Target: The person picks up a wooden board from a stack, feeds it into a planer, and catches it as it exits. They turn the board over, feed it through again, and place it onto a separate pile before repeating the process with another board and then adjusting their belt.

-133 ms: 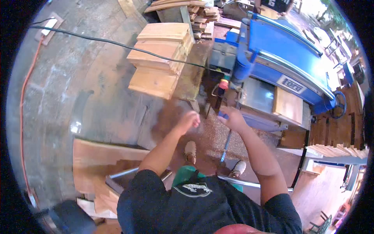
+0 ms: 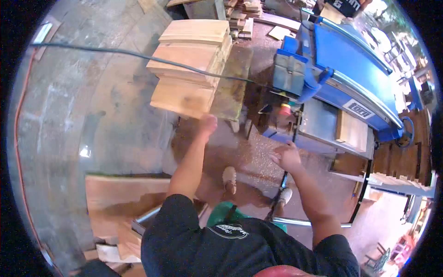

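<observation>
My left hand (image 2: pixel 208 127) reaches the near end of a stack of wooden boards (image 2: pixel 184 55), right at the corner of the lowest visible board (image 2: pixel 181 97). Its fingers are blurred, so I cannot tell how far they are closed. My right hand (image 2: pixel 288 157) hangs in front of the blue machine (image 2: pixel 353 57), its fingers loosely bent and apart with nothing between them. The boards rest on a worn bench (image 2: pixel 234 87), and a dark cable (image 2: pixel 184 67) crosses over them.
A wooden board (image 2: pixel 353 128) lies on the machine's bed, beneath its blue housing. Stacked dark wood (image 2: pixel 397 150) stands at right. Planks (image 2: pixel 124 191) lie at lower left, beside a metal roller frame. An orange cord (image 2: pixel 19 152) runs along the left floor. Another person (image 2: pixel 346 5) stands behind the machine.
My left hand has moved left and up to the corner of the board stack. My right hand is lower and farther right, and the machine sits farther right in view.
</observation>
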Motion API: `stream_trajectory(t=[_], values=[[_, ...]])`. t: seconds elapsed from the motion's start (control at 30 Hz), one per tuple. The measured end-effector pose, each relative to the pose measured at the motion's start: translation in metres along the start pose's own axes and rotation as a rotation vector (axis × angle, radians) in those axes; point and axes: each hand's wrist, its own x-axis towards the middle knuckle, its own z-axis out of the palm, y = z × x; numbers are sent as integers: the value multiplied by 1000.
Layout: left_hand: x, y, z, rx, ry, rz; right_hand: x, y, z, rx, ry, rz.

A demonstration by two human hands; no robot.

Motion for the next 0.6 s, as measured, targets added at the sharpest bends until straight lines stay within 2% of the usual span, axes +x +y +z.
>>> stream_trajectory(t=[0.03, 0.07, 0.1, 0.13, 0.2, 0.27, 0.33, 0.37, 0.43, 0.53, 0.57, 0.6], values=[[65, -47, -11, -69, 57, 93, 0, 2, -10, -25, -80, 81], [121, -72, -12, -143, 124, 195, 5, 6, -15, -43, -77, 94], [124, -30, -16, -72, 278, 203, 6, -1, -13, -150, -21, 117], [114, 40, -13, -6, 433, 218, 8, -2, -11, -264, 39, 140], [126, 106, -11, -134, 427, 246, 3, 6, -6, -264, 19, 125], [163, 117, -5, -59, 491, 190, 13, 2, -15, -248, -76, 139], [215, 101, 2, 89, 597, 160, 14, 9, -6, -269, -56, 153], [227, 98, 7, 89, 583, 161, 11, 8, -3, -283, -44, 156], [250, 92, 11, 296, 827, 113, 13, 10, -4, -284, -93, 182], [246, 100, -8, 162, 698, 22, 16, 7, -12, -231, -118, 203], [235, 111, -8, 160, 683, 17, 15, 10, -9, -265, -61, 152], [218, 125, -12, 167, 623, -94, 13, 9, -8, -292, -7, 97]])
